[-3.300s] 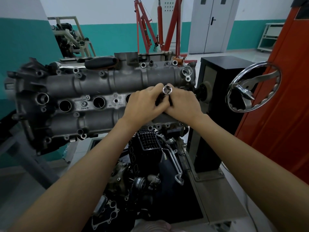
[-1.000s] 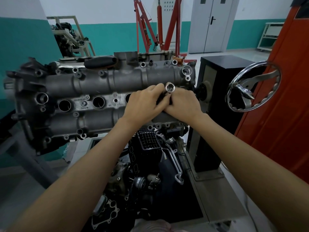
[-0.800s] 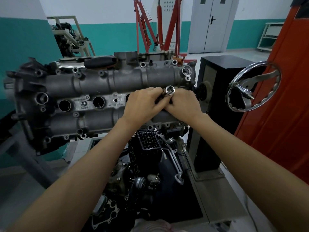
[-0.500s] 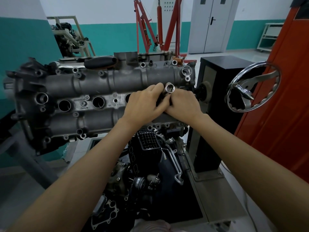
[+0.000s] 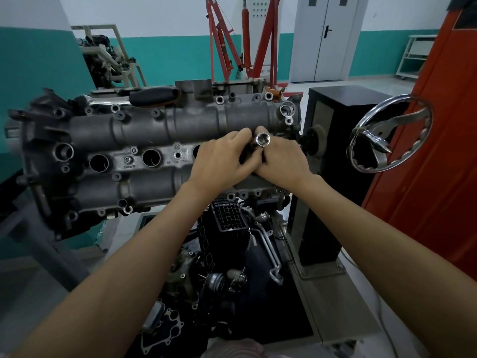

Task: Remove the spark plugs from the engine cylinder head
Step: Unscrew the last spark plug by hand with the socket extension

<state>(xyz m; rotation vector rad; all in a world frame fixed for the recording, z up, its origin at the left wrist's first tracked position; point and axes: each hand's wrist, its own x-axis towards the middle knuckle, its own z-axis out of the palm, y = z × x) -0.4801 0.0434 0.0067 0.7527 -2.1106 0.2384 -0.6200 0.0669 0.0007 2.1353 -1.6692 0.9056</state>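
Note:
The grey engine cylinder head [image 5: 160,130] lies across the stand with a row of round spark plug wells; two open wells [image 5: 99,163] show at the left. At the rightmost well, my left hand [image 5: 222,161] and my right hand [image 5: 281,161] meet. Between their fingers stands a shiny socket [image 5: 262,140], its open end facing me, and both hands grip it. The socket's lower part, the well under it and any spark plug are hidden by my fingers.
A chrome handwheel [image 5: 387,135] sticks out at the right beside a black stand column [image 5: 333,120] and an orange cabinet [image 5: 438,156]. Dark engine parts [image 5: 232,254] lie below the head. A red engine crane [image 5: 242,47] stands behind.
Both hands stay on the socket at the rightmost well. My fingers have shifted slightly around it, and the socket's top has wobbled a little; nothing else has moved.

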